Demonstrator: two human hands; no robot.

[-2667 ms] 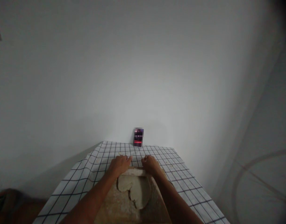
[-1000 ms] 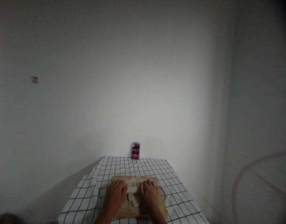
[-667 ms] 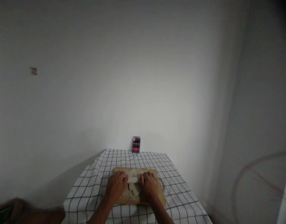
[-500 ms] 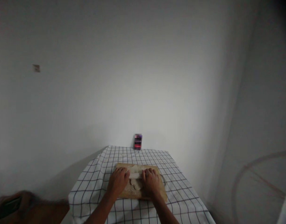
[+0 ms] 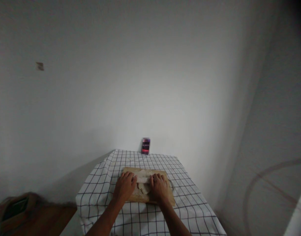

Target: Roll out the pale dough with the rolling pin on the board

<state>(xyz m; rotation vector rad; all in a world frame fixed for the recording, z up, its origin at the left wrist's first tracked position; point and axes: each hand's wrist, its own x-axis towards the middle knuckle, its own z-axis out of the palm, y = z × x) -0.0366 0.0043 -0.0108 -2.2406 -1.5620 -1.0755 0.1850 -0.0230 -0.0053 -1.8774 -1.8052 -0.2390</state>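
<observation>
A pale rolling pin (image 5: pixel 143 180) lies crosswise on a wooden board (image 5: pixel 135 198), over a flattened piece of light dough (image 5: pixel 146 188). My left hand (image 5: pixel 126 185) is curled over the pin's left end, and my right hand (image 5: pixel 159 187) covers its right end. Both thumbs point inward along the pin, leaving only its middle bare. Dough shows in front of the pin and behind it, with an uneven edge near the middle. What lies beneath my palms is hidden.
The board rests on a table with a white checked cloth (image 5: pixel 190 209). A dark, pixelated upright object (image 5: pixel 145 146) stands at the back against the wall. Beside the board's right edge is a thin curved item (image 5: pixel 171 185). A box (image 5: pixel 15 209) sits low at left.
The whole scene sits slightly higher in the picture, as the camera has tilted. Both hands stay on the rolling pin, with little visible movement over the board.
</observation>
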